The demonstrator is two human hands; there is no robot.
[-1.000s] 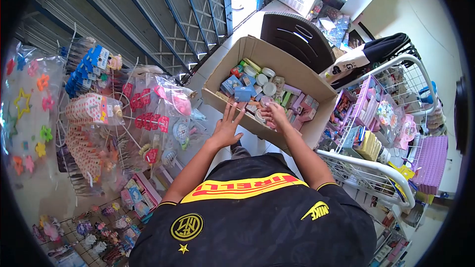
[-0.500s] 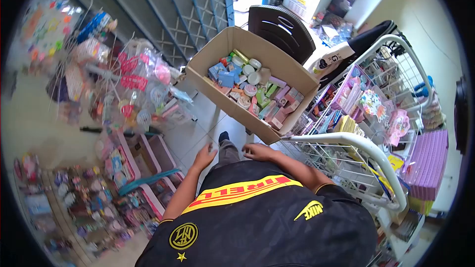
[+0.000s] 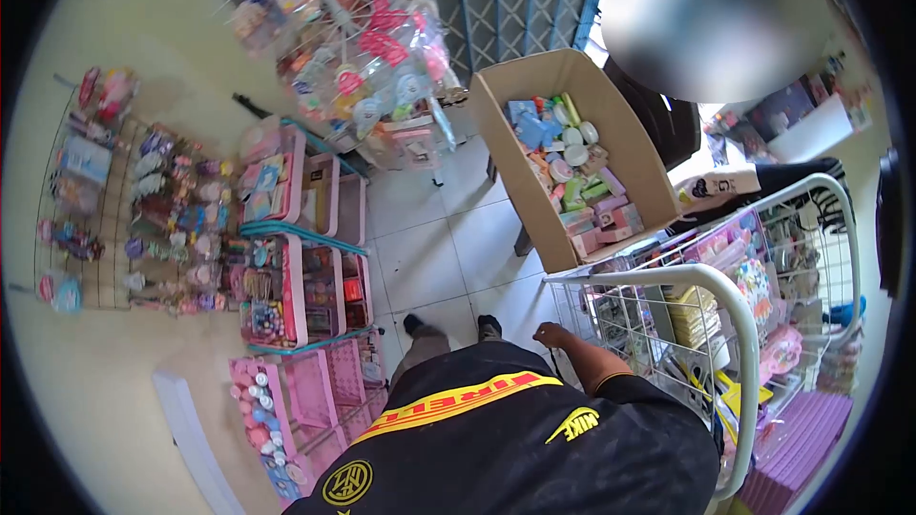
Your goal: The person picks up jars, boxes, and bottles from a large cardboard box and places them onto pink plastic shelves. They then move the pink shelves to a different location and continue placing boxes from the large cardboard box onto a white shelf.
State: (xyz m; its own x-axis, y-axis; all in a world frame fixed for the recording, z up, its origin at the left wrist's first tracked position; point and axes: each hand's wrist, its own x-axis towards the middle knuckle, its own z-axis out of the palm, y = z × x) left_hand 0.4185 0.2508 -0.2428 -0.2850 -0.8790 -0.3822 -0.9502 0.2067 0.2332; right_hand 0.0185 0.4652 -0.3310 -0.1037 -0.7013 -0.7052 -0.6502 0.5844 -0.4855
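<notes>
Right hand: The right hand (image 3: 549, 334) hangs low beside the person's black shirt (image 3: 496, 439), near the white wire basket (image 3: 720, 291) and apart from the cardboard box; the spread of its fingers, and whether they hold anything, cannot be told.
Left hand: Out of view, the state of its fingers cannot be told.
Cardboard box: The open cardboard box (image 3: 625, 105) stands raised above the tiled floor (image 3: 415, 257), ahead of the right hand, with a dark leg showing beneath its near side.
Box contents: Blue packets (image 3: 530, 129) sit toward the far end, white round tubs (image 3: 573, 136) near the middle, and green packets (image 3: 573, 196) and pink packets (image 3: 611, 229) toward the near end.
Chair: A dark chair (image 3: 658, 124) is just beyond the box.
Right side: Packaged goods fill the wire basket, with a purple stack (image 3: 797, 448) just beside it.
Left side: Pink-edged shelves (image 3: 296, 291) hold small wares near a wall display (image 3: 176, 219).
Background: Hanging packets (image 3: 386, 47) cluster before a metal folding gate (image 3: 506, 0).
</notes>
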